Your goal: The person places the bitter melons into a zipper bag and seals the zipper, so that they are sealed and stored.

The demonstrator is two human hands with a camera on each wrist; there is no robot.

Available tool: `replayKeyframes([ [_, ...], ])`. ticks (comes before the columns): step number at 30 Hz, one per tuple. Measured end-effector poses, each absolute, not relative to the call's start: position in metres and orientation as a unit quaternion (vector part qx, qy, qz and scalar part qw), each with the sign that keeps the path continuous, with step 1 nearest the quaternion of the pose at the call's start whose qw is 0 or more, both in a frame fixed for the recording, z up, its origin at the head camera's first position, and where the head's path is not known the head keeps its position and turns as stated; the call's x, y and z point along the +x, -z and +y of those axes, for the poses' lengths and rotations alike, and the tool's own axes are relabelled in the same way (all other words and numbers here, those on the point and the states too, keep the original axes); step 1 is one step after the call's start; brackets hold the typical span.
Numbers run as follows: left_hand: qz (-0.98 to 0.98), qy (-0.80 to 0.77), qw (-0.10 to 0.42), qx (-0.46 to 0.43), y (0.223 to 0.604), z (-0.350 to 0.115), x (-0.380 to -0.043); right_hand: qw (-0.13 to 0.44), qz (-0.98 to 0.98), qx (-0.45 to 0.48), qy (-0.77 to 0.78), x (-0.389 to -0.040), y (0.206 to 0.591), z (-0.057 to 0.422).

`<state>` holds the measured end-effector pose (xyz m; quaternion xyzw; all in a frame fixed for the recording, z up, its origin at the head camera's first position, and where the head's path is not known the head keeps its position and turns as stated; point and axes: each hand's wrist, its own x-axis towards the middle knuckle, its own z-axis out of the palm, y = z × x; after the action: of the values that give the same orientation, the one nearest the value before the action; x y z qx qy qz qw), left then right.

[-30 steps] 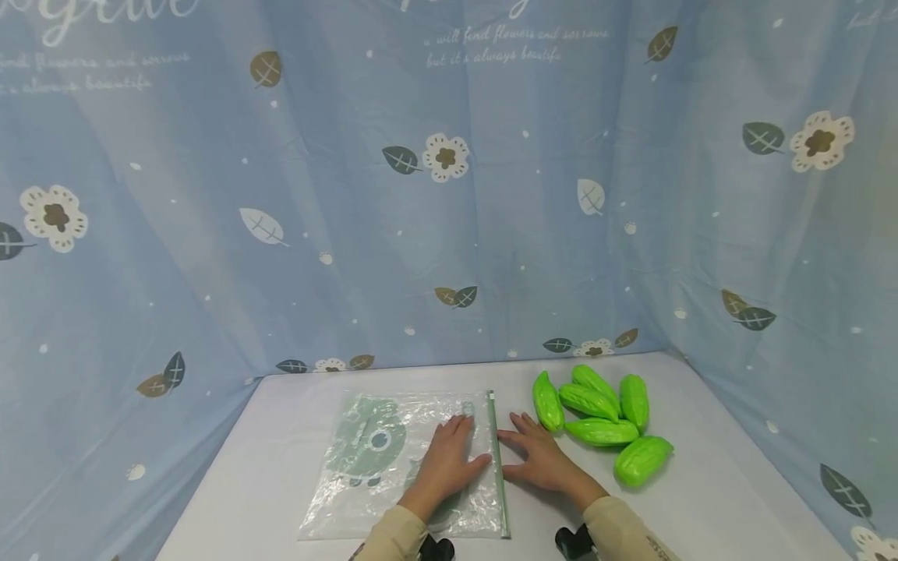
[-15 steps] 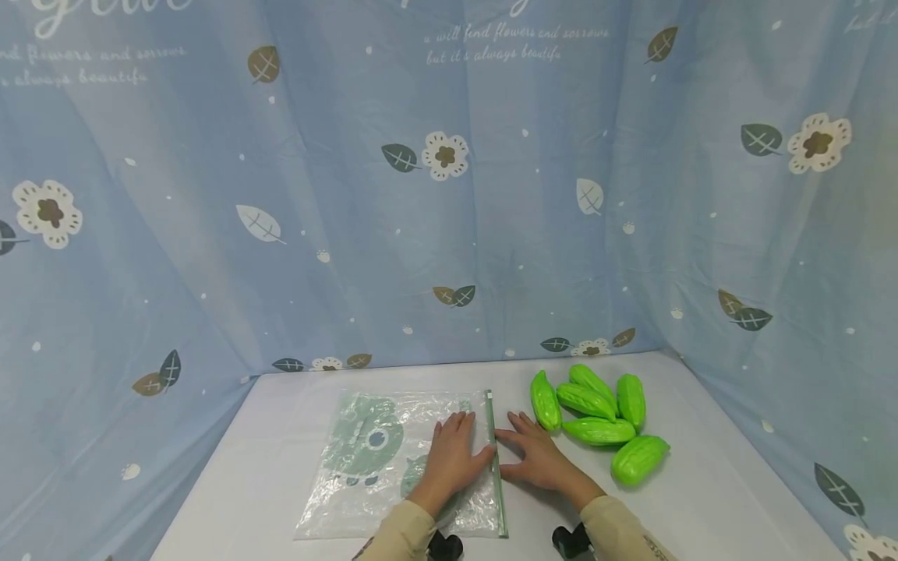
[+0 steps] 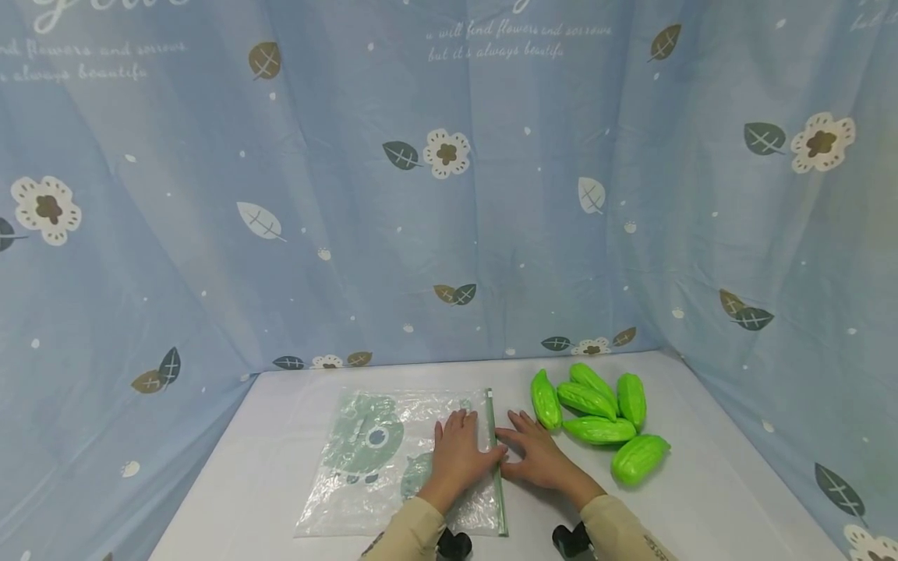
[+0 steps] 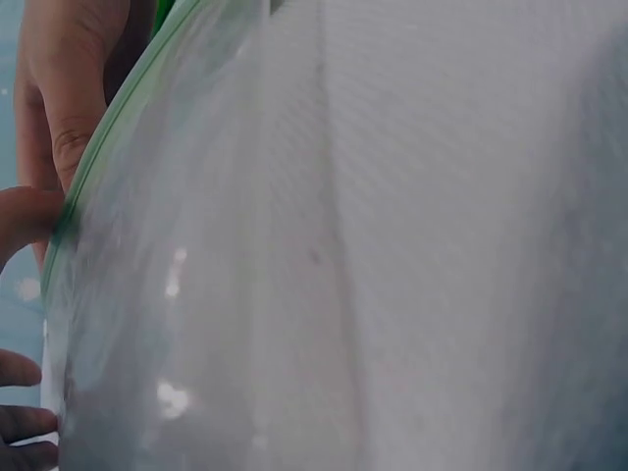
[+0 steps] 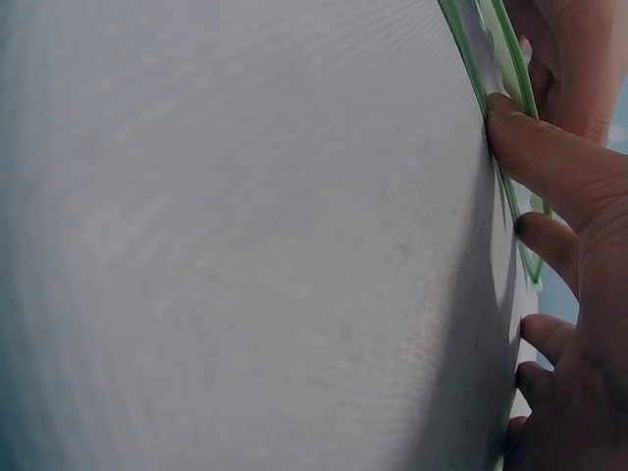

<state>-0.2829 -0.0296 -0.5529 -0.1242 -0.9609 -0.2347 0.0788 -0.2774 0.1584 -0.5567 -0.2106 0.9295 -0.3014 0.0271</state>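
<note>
A clear zip bag [image 3: 337, 510] with a pale green animal print lies flat on the white table. Its green zip edge [image 3: 500, 506] faces right. My left hand [image 3: 459, 456] rests on the bag with fingers spread, its thumb [image 4: 25, 218] touching the green edge. My right hand [image 3: 543, 460] lies just right of that edge, with thumb [image 5: 540, 147] and forefinger touching the lower green strip [image 5: 471, 59]. In the right wrist view the two green strips stand slightly apart at the mouth. Neither hand's palm side shows fully.
Several bright green, ridged vegetables resembling bitter melons [image 3: 596, 430] lie in a group beyond and right of my right hand. A blue patterned curtain [image 3: 449, 234] hangs behind and beside the white table [image 3: 231, 475].
My left hand has slid right over the bag, bringing its thumb to the green zip edge. The right hand has stayed in place beside it.
</note>
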Motion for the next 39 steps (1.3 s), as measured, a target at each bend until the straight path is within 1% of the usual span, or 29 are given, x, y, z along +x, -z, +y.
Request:
replayKeyframes([
  [7,-0.962,0.230,0.086,-0.122,0.553,-0.031,-0.282,0.027,0.928,-0.214,0.304,-0.279,0.557,0.158],
  [11,-0.959,0.227,0.098,-0.139,0.553,-0.034,-0.282,0.030,0.928,-0.210,0.306,-0.279,0.556,0.158],
  [18,-0.955,0.219,0.094,-0.175,0.550,-0.042,-0.282,0.030,0.930,-0.209,0.301,-0.281,0.556,0.158],
  [22,-0.949,0.221,0.109,-0.199,0.550,-0.046,-0.283,0.026,0.930,-0.213,0.300,-0.281,0.557,0.158],
  [26,-0.941,0.213,0.136,-0.224,0.551,-0.050,-0.285,0.023,0.931,-0.212,0.296,-0.281,0.557,0.159],
  [29,-0.940,0.201,0.144,-0.234,0.552,-0.051,-0.286,0.024,0.932,-0.206,0.297,-0.280,0.557,0.158],
  [39,-0.943,0.178,0.122,-0.254,0.550,-0.053,-0.281,0.031,0.931,-0.202,0.303,-0.278,0.556,0.157],
])
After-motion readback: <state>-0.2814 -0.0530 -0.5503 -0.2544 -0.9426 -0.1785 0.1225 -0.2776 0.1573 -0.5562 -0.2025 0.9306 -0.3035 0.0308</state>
